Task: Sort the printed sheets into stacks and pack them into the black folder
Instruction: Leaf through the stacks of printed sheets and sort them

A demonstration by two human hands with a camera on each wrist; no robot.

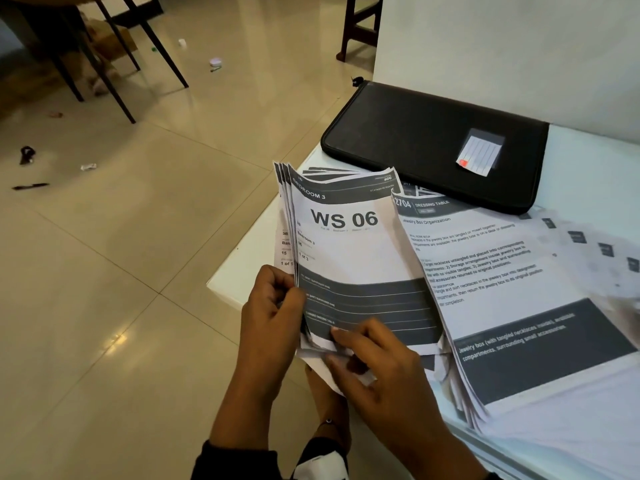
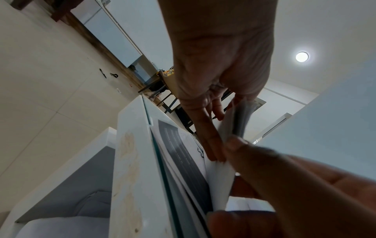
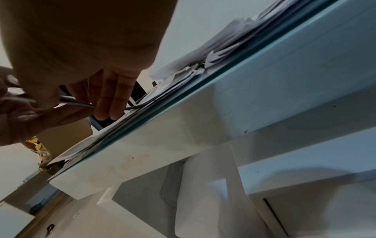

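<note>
A bundle of printed sheets (image 1: pixel 346 244), its top page reading "WS 06", stands partly lifted off the white table (image 1: pixel 239 268) near the left corner. My left hand (image 1: pixel 273 303) grips the turned-up left pages, fingers curled round their edge (image 2: pixel 242 116). My right hand (image 1: pixel 367 358) pinches the bundle's bottom edge, thumb on the dark band of the top page. Under the right wrist, those fingers (image 3: pixel 114 96) hold the paper edge. A second stack (image 1: pixel 512 292) headed "Jewelry Box Organization" lies flat to the right. The black folder (image 1: pixel 433 140) lies closed at the back.
More sheets (image 1: pixel 595 251) spread along the table's far right. A white wall (image 1: pixel 502 46) rises just behind the folder. Left of the table is tiled floor (image 1: pixel 138 202) with small litter and dark chair legs (image 1: pixel 114 64). The table's glass edge (image 3: pixel 183 103) overhangs drawers.
</note>
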